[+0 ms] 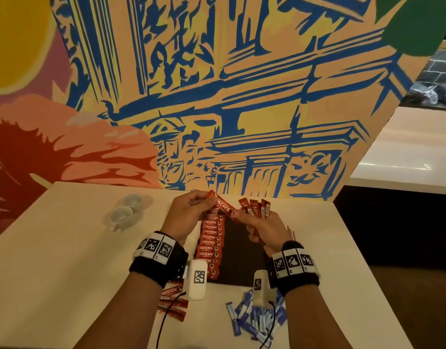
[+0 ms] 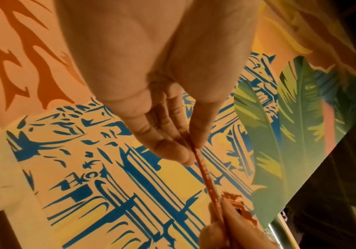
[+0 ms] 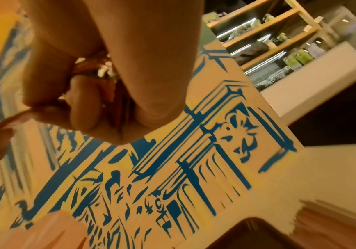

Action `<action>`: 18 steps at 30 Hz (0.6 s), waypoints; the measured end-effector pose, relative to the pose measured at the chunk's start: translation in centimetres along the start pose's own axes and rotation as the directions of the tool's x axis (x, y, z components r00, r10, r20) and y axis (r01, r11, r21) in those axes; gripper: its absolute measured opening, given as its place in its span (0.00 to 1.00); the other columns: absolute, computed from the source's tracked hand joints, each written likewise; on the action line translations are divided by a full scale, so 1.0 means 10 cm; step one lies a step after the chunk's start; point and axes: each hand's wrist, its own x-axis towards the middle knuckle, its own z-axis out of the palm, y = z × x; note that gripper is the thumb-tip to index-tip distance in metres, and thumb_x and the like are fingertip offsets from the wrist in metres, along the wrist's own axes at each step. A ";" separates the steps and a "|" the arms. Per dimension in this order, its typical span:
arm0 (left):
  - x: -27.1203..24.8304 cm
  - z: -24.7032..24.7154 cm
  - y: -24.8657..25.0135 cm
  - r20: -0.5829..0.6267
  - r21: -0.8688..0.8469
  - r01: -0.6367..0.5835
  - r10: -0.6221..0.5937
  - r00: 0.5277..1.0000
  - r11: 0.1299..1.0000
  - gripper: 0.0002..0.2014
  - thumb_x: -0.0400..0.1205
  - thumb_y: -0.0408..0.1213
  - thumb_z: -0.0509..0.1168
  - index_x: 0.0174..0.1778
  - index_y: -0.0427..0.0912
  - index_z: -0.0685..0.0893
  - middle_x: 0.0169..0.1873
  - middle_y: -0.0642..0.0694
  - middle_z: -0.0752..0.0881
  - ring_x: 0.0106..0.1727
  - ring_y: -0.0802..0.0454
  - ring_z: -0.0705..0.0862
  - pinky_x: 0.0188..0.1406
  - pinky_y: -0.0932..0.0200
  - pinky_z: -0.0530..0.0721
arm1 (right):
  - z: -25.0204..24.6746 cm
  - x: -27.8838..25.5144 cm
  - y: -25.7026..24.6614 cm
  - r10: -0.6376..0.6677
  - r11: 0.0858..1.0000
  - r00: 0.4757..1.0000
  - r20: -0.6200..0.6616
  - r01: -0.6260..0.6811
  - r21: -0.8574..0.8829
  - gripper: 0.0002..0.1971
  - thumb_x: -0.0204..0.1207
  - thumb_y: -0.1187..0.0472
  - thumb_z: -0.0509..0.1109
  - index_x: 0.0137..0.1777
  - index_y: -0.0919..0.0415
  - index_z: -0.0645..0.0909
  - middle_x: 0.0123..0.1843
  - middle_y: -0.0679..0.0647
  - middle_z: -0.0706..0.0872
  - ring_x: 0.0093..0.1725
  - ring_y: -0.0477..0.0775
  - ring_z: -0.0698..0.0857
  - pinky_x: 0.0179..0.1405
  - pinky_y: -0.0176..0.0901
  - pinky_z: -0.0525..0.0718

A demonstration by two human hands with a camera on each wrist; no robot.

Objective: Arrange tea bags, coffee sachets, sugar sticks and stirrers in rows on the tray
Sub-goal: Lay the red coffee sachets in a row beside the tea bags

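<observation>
A dark tray point(image 1: 238, 250) lies on the table in the head view, with a column of red coffee sachets point(image 1: 211, 241) along its left side. Above it my left hand point(image 1: 191, 210) and my right hand point(image 1: 252, 222) each pinch one end of a single red coffee sachet point(image 1: 222, 204). The right hand also grips a fan of several red sachets point(image 1: 257, 207). In the left wrist view the held sachet point(image 2: 205, 175) runs edge-on from my left fingertips point(image 2: 181, 155) to the right hand. The right wrist view is blurred.
Two pale cups point(image 1: 127, 207) stand at the table's far left. Loose red sachets point(image 1: 172, 301) lie near the front edge. A heap of blue-and-white sugar sticks point(image 1: 257, 318) lies at the front right. A painted wall point(image 1: 216, 96) rises behind the table.
</observation>
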 end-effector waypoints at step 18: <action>0.25 -0.14 -0.54 0.393 0.877 -0.382 0.022 0.919 0.291 0.17 0.83 0.50 0.71 0.68 0.58 0.84 0.64 0.54 0.85 0.67 0.54 0.78 0.69 0.51 0.77 | -0.04 0.39 0.58 0.278 0.955 0.957 -0.081 -0.285 -0.088 0.11 0.73 0.57 0.82 0.39 0.62 0.84 0.25 0.53 0.76 0.20 0.47 0.71 0.19 0.37 0.69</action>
